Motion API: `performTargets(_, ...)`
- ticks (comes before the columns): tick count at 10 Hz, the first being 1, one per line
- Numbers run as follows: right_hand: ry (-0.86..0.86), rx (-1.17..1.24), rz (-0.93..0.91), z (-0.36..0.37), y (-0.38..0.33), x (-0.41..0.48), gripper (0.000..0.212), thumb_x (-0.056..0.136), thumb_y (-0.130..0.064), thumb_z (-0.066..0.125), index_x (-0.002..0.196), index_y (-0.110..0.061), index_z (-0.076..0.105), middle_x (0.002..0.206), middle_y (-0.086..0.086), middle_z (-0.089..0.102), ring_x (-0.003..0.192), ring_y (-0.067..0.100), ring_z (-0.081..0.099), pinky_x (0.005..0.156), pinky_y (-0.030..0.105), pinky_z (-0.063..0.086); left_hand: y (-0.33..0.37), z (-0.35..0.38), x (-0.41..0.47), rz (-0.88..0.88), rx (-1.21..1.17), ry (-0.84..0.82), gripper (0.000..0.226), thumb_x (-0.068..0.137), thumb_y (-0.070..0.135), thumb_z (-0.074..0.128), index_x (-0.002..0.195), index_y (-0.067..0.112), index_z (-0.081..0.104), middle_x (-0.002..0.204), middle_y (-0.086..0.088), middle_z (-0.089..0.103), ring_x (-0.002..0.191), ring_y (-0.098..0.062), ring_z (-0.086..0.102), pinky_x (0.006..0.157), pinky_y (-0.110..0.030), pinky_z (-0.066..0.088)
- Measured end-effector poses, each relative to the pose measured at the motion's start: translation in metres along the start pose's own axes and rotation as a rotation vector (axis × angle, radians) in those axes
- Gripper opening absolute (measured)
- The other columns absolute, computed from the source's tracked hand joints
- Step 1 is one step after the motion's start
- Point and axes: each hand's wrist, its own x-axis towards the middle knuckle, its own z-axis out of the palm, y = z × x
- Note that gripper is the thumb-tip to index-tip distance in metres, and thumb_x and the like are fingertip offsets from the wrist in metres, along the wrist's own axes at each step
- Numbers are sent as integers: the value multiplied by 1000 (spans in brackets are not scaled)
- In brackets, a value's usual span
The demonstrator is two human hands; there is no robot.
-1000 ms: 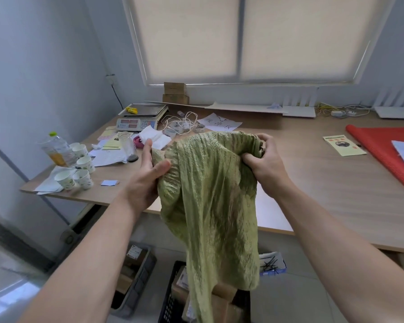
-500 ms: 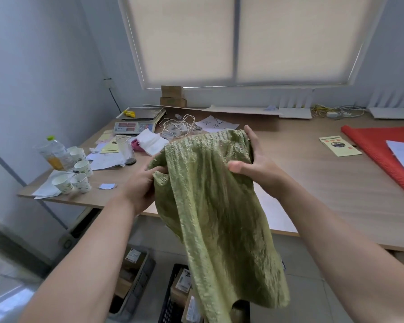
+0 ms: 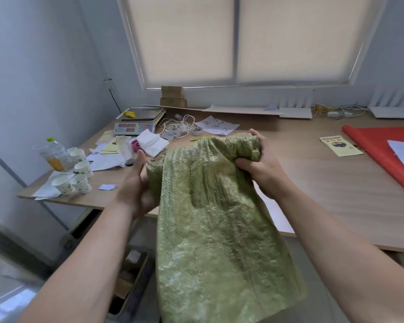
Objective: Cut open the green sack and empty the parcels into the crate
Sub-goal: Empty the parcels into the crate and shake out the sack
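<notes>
While both bare hands bunch its upper edge, a limp green woven sack [image 3: 215, 229] hangs in front of a wooden desk [image 3: 324, 183], its lower end dropping below the desk's near edge and covering most of the floor beneath. The left hand [image 3: 135, 185] is closed on the sack's left corner, fingers wrapped into the fabric; the right hand [image 3: 264, 169] is clenched around a gathered wad of the sack's top right, held just above the desk surface. The sack looks flat and slack, with no bulge showing in it.

Left of the sack, under the desk's near edge, part of a dark bin [image 3: 131, 280] holding cardboard is visible; whether this is the crate cannot be told, and no parcels can be made out.

On the desk, beyond the left hand, stand paper cups [image 3: 79, 180] and a plastic bottle of orange liquid [image 3: 54, 155] at the far left corner. Behind the sack lie a digital scale [image 3: 138, 122], a tangle of white cord [image 3: 180, 127] and loose papers [image 3: 216, 127]. To the sack's right on the desk sit a yellow leaflet [image 3: 341, 145] and a red sheet [image 3: 380, 155] at the right end. Small cardboard boxes [image 3: 173, 96] are stacked at the desk's back edge, below a window with drawn blinds [image 3: 243, 38].
</notes>
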Motion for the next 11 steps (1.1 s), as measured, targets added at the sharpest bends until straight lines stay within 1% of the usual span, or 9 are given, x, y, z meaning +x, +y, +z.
performTargets(1, 59, -49, 3, 1, -1, -1, 85, 71, -13, 78, 139, -45, 38, 126, 8, 60, 114, 28, 64, 99, 45, 53, 8, -11, 1, 109, 84, 18, 66, 81, 56, 65, 138, 23, 55, 146, -13, 52, 130, -24, 55, 105, -43, 48)
performTargets(2, 84, -77, 13, 2, -1, 1, 91, 78, -8, 78, 150, -34, 30, 122, 1, 59, 111, 23, 63, 101, 44, 52, 6, -11, 3, 71, 416, -57, 110, 49, 46, 94, 144, 28, 40, 126, -13, 65, 104, -26, 69, 86, -42, 58)
performTargets(4, 66, 182, 178, 3, -10, 6, 97, 86, 0, 71, 156, -33, 13, 120, 9, 60, 93, 24, 70, 84, 40, 59, 2, -4, 4, 197, 549, -10, 54, 64, 5, 78, 117, 8, 63, 112, -21, 72, 104, -40, 68, 90, -48, 55)
performTargets(6, -57, 271, 205, 1, -10, 0, 111, 77, -16, 76, 155, -42, 3, 142, 11, 50, 103, 21, 71, 78, 33, 59, 12, 0, 9, 172, 664, 91, 14, 88, -1, 64, 88, 13, 66, 67, 2, 75, 64, -15, 71, 52, -15, 53)
performTargets(7, -224, 12, 103, 1, -17, -10, 119, 67, -21, 80, 152, -52, 3, 134, -2, 51, 115, 14, 64, 92, 31, 54, 19, 1, 13, 43, 754, 208, 7, 91, 10, 65, 85, 13, 63, 80, 0, 64, 49, 5, 63, 41, -8, 43)
performTargets(8, -324, -360, 11, 4, -23, -12, 129, 54, -34, 92, 144, -67, 5, 164, -5, 13, 150, 18, 25, 118, 40, 33, 28, -18, 28, -41, 666, 172, 59, 81, 43, 73, 125, 8, 57, 121, -1, 58, 101, -8, 57, 69, -16, 47)
performTargets(9, -306, -623, -83, 11, -25, -10, 132, 63, -23, 93, 149, -56, 0, 167, -1, -5, 153, 13, 3, 119, 27, 11, 40, -22, 18, -91, 500, 164, 65, 94, 36, 60, 145, 2, 37, 147, -10, 44, 129, -17, 41, 93, -8, 34)
performTargets(10, -167, -702, -161, 14, -24, -7, 119, 70, -12, 88, 155, -45, 11, 157, 4, 30, 141, 18, 33, 107, 21, 25, 37, 13, -29, -2, 325, 174, 19, 102, 10, 40, 99, 6, 59, 88, -14, 68, 76, -9, 64, 48, -2, 38)
performTargets(11, -31, -731, -185, 16, -19, -4, 103, 74, -10, 85, 156, -32, 27, 140, 9, 54, 125, 24, 51, 96, 19, 33, 23, 20, -28, -45, 286, 5, 31, 102, 25, 42, 86, 8, 63, 65, -10, 70, 49, -9, 69, 43, -14, 50)
